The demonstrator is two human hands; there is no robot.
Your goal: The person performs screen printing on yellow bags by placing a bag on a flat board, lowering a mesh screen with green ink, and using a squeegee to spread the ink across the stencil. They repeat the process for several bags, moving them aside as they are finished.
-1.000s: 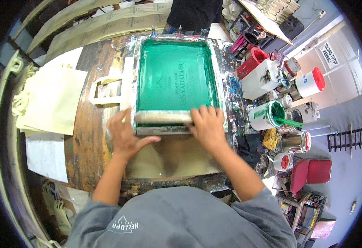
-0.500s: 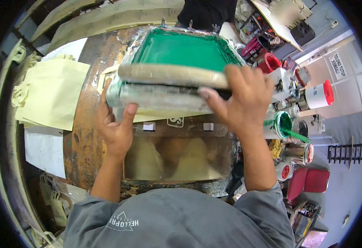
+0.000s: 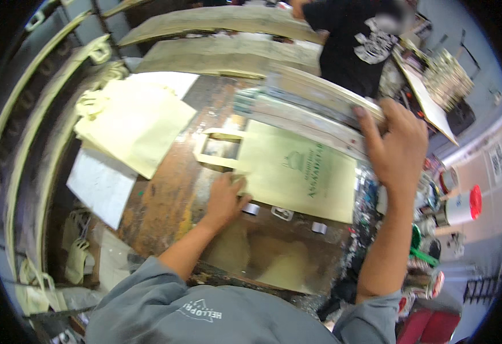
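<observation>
A silk-screen frame (image 3: 314, 123) is tipped up at the far side of the table, its near edge raised. Along that edge lies a squeegee with a pale wooden handle (image 3: 325, 92). My right hand (image 3: 397, 146) is closed around the right end of the squeegee and frame. Below the frame a pale yellow tote bag (image 3: 274, 172) lies flat, bearing a green print; its handle loop (image 3: 219, 148) points left. My left hand (image 3: 227, 198) pinches the bag's near left corner, fingertips at the fabric edge.
More yellow tote bags (image 3: 142, 126) are piled on the table's left, beside white sheets (image 3: 102, 183). Ink tubs, including a white one with a red lid (image 3: 463, 205), crowd the right. A person in a black shirt (image 3: 351, 51) stands beyond the table. Racks (image 3: 222, 54) line the back.
The frame has tilted up, revealing the printed bag underneath. My left hand has let go of the frame and moved down to the bag's corner. The view has turned, shifting the scene.
</observation>
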